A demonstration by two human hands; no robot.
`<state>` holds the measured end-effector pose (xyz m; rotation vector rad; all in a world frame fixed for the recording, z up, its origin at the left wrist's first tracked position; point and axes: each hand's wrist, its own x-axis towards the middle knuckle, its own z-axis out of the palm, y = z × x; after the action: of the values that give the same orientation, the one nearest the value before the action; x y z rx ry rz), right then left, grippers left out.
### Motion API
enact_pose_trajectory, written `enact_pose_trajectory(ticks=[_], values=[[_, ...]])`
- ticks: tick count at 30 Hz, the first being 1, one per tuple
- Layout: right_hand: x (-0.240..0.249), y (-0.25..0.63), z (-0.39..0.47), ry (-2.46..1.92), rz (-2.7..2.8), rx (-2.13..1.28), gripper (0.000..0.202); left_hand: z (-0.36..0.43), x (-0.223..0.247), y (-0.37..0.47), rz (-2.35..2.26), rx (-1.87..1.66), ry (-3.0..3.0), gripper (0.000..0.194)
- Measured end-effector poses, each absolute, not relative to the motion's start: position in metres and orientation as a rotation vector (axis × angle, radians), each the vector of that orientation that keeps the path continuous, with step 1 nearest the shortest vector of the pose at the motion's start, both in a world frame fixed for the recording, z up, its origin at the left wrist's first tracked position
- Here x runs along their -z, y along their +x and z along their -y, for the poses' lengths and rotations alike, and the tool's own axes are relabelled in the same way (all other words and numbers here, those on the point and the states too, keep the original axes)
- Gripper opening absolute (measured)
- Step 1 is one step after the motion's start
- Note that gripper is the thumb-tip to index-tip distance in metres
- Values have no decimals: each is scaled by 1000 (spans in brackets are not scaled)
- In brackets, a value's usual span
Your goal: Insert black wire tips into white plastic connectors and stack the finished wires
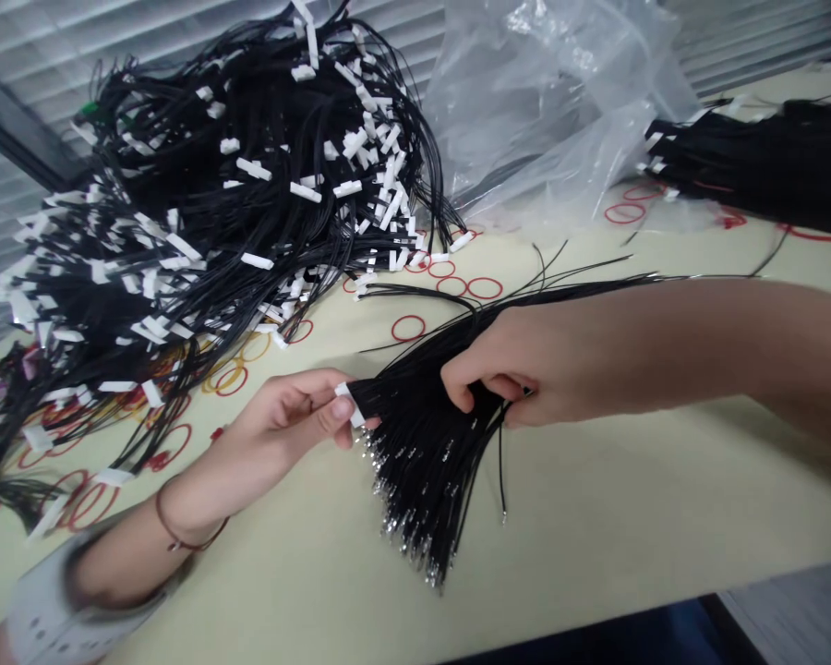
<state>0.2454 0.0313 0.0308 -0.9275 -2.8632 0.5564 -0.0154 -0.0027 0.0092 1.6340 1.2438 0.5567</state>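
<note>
Evidently the connector (350, 405) is a light thing: a small white block, probably hard plastic, held up at the near end of a fan of black wires (422, 443) above the worktop (560, 554). The person's left hand (297, 416) has it in a narrow grip, thumb flat on the white face and fingers behind. That suits it, since the block looks stiff enough to bear a firm pinch, though its smooth face may slide a little under a dry thumb. It is best taken by its ends or broad faces, leaving the row where wires enter free.

The wires should handle quite differently: thin, limp and springy, light singly but with some drag as a bunch, and prone to tangle. Their bright metal tips (433, 580) spread toward the near side and look the most fragile part, easily bent or snagged, so a wire is better held a little behind its tip, on the black sleeve.

The right hand (499, 365) lies over the bunch with its fingers curled in; whether its grip is closed on any wire cannot be told. Beyond, a heap (283, 185) of similar wires and connectors looks loosely knotted, and would probably pull along together if tugged.
</note>
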Motion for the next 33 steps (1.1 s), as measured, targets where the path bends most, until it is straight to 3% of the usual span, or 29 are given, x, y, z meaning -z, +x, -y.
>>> enact_pose_trajectory(ticks=[7, 16, 23, 33], values=[[-34, 240, -31, -994, 2910, -757, 18, 1, -8, -14, -1226, -583, 1627, 18], [-31, 246, -44, -840, 2819, -720, 11, 3, -10, -15, -1235, -547, 1626, 15], [-23, 218, -34, -764, 2430, -599, 10, 1, -10, -13, -1210, -595, 1626, 14], [-17, 218, -27, -869, 2469, -484, 13, 0, -12, -12, -1190, -562, 1642, 16]])
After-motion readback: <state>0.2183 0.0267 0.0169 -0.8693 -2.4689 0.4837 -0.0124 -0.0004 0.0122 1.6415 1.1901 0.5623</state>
